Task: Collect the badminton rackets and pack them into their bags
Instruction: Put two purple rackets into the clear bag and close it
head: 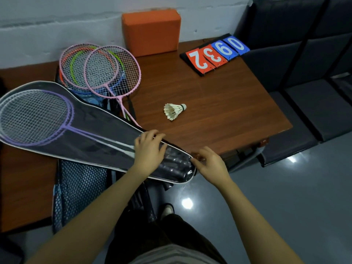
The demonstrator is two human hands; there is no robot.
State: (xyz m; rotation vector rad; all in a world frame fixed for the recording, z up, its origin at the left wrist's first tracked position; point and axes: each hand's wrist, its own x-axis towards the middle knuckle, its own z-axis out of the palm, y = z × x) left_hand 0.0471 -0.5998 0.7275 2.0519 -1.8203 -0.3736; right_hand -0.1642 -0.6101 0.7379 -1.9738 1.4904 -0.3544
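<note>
A see-through dark racket bag [91, 138] with a white edge lies across the brown table [219, 111]. Purple rackets [36, 117] are inside it, grips toward the narrow end. My left hand [150, 149] rests flat on the bag near the handles, fingers straight. At the bag's narrow tip my right hand [209, 164] pinches something small, which looks like the zip pull. Behind the bag, pink rackets [112, 73] lie loose on top of orange, green and blue ones. A blue mesh bag [80, 187] sits under the dark bag.
A white shuttlecock [174, 110] lies mid-table. An orange block [151, 33] stands against the wall. A flip scoreboard [215, 54] sits at the far right corner. Dark seats [304, 82] line the right side, above a glossy grey floor.
</note>
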